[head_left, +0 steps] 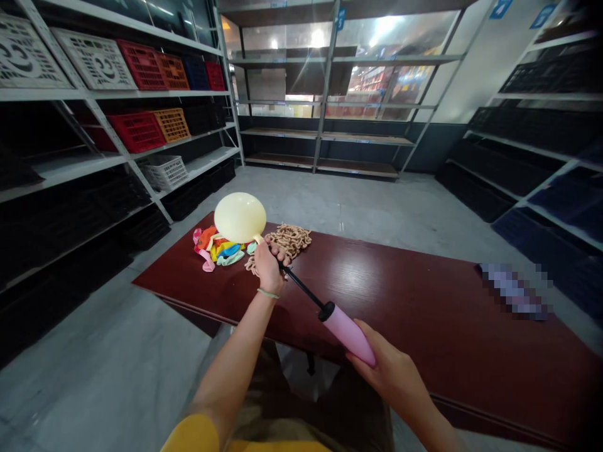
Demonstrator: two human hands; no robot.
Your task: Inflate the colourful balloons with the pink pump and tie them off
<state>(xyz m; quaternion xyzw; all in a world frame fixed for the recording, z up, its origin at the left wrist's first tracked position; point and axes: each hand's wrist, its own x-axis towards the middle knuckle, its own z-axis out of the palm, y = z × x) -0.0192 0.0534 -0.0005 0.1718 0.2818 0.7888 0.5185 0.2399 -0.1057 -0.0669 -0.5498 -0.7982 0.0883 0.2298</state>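
A pale yellow balloon (240,217), partly inflated, sits at the far end of a balloon pump. My left hand (269,267) is closed around the balloon's neck and the pump's front end, which the fingers mostly hide. From there a black rod runs down to the pump's pink barrel (349,334). My right hand (389,359) wraps round that barrel at its near end. Beneath the balloon lies a heap of uninflated balloons (228,252) in several colours. Just beyond my left hand is a pile of small tan, stick-like pieces (291,242).
The dark red table (348,276) spans the space before me. A blurred, pixelated flat item (513,290) lies at its right end. Shelves with crates (141,66) line the left wall, a metal rack (325,113) stands at the back, and dark shelving (527,144) is on the right.
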